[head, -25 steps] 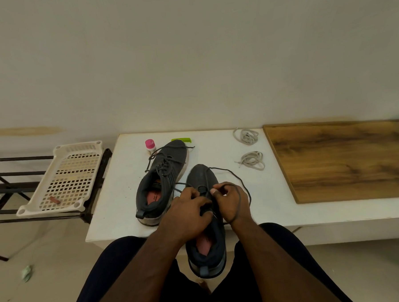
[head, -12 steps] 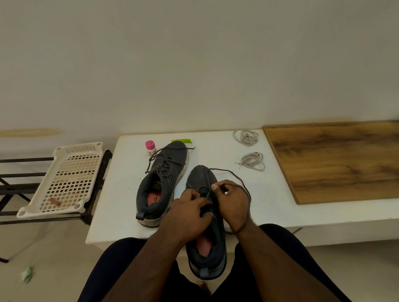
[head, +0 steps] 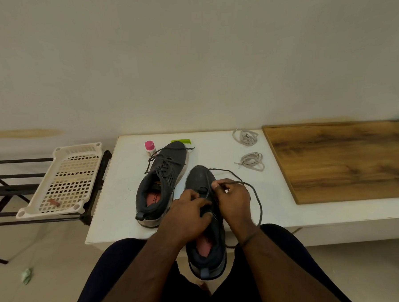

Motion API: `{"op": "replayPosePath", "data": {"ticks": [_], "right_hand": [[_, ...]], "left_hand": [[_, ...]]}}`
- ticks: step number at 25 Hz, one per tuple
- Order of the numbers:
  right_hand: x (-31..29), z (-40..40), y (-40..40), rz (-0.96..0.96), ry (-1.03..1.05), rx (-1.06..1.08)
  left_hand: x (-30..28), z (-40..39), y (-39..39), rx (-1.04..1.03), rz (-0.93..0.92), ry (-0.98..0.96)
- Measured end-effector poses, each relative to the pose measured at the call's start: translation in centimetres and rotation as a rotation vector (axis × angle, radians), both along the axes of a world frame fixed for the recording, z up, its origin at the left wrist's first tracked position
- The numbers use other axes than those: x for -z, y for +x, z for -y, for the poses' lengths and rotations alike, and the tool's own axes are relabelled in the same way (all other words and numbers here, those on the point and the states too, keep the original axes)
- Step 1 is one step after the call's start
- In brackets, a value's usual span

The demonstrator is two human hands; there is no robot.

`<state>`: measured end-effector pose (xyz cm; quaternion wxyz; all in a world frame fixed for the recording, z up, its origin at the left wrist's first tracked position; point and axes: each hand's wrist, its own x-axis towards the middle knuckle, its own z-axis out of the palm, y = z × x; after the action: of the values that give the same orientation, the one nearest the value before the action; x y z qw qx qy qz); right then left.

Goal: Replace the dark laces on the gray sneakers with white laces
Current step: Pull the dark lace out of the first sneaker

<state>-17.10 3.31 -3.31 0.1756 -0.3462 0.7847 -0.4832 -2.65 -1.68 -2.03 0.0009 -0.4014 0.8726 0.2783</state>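
Tabletop: dark lace point(head: 253, 189) looser than before

The white worktop point(head: 118, 201) is running along the wall, and it is carrying quite a spread. A gray sneaker point(head: 162, 182), dark laces in place, is lying on it toe to the wall. A second gray sneaker point(head: 201, 183) is resting its toe on the surface, its heel hanging past the near edge. A pink-capped bottle point(head: 150, 148) and a green object point(head: 183, 141) are sitting at the back. Two bundles of white laces point(head: 246, 137) point(head: 252, 161) are lying to the right, and a wooden board point(head: 342, 159) is covering the right end. The floor point(head: 49, 262) is holding a metal rack point(head: 2, 191) and a crumpled scrap point(head: 26, 275).
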Motion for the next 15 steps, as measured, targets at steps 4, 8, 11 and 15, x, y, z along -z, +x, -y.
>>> {"op": "replayPosePath", "data": {"ticks": [4,8,11,15], "right_hand": [[-1.3,-0.2,-0.4,0.047,-0.275,0.15],[-0.5,-0.2,-0.6,0.102,0.026,0.011],[-0.2,-0.1,-0.2,0.035,0.02,0.024],[-2.5,-0.3,-1.0,0.053,-0.306,0.193]], "left_hand": [[-0.3,0.1,-0.3,-0.003,0.019,0.009],[-0.4,-0.1,0.0,0.003,0.011,0.002],[-0.4,-0.1,0.0,-0.002,0.003,0.008],[-0.7,0.0,-0.2,-0.018,0.01,0.01]]}}
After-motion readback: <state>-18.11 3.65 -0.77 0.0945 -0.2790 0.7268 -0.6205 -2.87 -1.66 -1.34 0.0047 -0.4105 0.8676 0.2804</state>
